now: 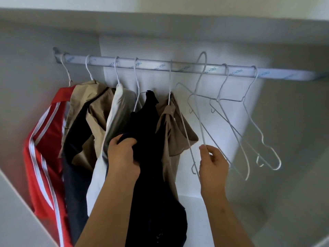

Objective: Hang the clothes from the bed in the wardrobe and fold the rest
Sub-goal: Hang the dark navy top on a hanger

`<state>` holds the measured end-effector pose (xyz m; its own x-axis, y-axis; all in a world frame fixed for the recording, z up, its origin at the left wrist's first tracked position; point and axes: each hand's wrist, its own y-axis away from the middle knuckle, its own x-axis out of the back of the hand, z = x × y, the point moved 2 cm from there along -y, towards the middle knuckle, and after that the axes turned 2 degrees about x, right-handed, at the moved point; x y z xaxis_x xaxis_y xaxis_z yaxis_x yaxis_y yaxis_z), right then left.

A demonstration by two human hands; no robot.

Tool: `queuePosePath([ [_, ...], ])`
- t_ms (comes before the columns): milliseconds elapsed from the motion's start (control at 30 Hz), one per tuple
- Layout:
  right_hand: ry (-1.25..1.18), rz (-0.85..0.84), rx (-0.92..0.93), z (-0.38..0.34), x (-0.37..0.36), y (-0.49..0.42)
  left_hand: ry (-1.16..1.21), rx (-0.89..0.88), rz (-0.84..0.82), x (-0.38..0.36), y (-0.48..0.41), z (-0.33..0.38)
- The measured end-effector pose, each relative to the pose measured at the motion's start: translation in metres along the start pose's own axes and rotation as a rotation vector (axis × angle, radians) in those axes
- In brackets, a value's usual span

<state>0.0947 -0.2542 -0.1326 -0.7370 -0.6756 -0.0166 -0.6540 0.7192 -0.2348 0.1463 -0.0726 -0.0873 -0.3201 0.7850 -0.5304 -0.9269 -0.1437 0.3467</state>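
A silver wardrobe rail (160,65) runs across the top of the open wardrobe. Hanging from it, left to right, are a red garment with white stripes (42,148), a beige-and-dark jacket (83,113), a white garment (114,118), a black garment (147,139) and a beige garment (176,131). My left hand (122,155) grips a fold of the black garment at its left side. My right hand (212,161) pinches the lower wire of an empty white hanger (199,97), whose hook stands lifted above the rail.
Two more empty white wire hangers (249,125) hang on the rail to the right. The wardrobe's grey side wall (293,131) closes the right, a white panel (16,211) the lower left, and a shelf (160,20) sits above.
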Motion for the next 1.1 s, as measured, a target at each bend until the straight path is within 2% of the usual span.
queuePosePath([
  [233, 0.004, 0.103, -0.078, -0.006, 0.032, 0.098, -0.109, 0.030, -0.136, 0.063, 0.040, -0.006],
  [533, -0.036, 0.210, -0.053, -0.018, 0.090, 0.208, -0.287, 0.024, -0.174, 0.126, 0.099, -0.014],
  [733, -0.109, 0.189, 0.093, -0.045, 0.126, 0.233, -0.311, -0.008, -0.219, 0.125, 0.134, -0.019],
  [833, -0.152, 0.162, 0.137, -0.053, 0.140, 0.239, -0.375, -0.047, -0.316, 0.123, 0.148, -0.022],
  [1000, -0.153, 0.069, 0.129, -0.054, 0.153, 0.249, -0.380, 0.079, -0.572, 0.119, 0.163, -0.021],
  [1100, -0.124, 0.035, 0.121, -0.052, 0.161, 0.253, -0.351, 0.131, -0.594, 0.122, 0.164, -0.018],
])
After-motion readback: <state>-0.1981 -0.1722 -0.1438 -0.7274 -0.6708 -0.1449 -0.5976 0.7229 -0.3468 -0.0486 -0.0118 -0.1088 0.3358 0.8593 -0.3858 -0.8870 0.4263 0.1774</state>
